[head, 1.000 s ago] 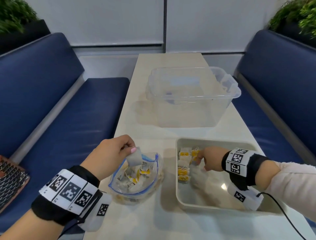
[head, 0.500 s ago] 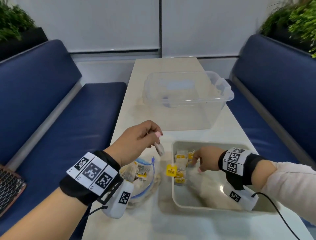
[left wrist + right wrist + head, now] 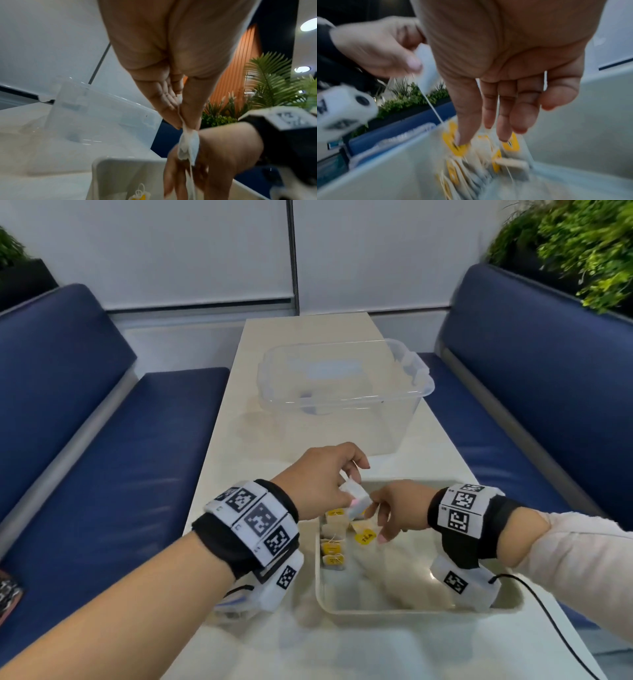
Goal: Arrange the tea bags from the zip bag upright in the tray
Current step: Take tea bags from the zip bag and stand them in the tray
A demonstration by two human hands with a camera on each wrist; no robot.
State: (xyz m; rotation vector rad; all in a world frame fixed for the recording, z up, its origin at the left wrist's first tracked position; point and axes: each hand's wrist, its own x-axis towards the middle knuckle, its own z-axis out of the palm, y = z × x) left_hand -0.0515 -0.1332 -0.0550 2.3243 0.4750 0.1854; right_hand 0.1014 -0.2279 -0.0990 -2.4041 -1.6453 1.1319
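Presently the left hand (image 3: 318, 481) pinched a tea bag (image 3: 356, 499) (light, limp) by its top edge, 12 o'clock of the tray (image 3: 418, 609); the right hand (image 3: 397, 508) was slack-fingered, holding nothing.

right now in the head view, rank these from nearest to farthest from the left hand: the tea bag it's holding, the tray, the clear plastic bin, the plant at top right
1. tea bag: pinched in the left hand, over the tray's far left corner.
2. tray: just below and to the right of the hand.
3. clear plastic bin: beyond the hand, farther up the table.
4. plant: top right, behind the bench.
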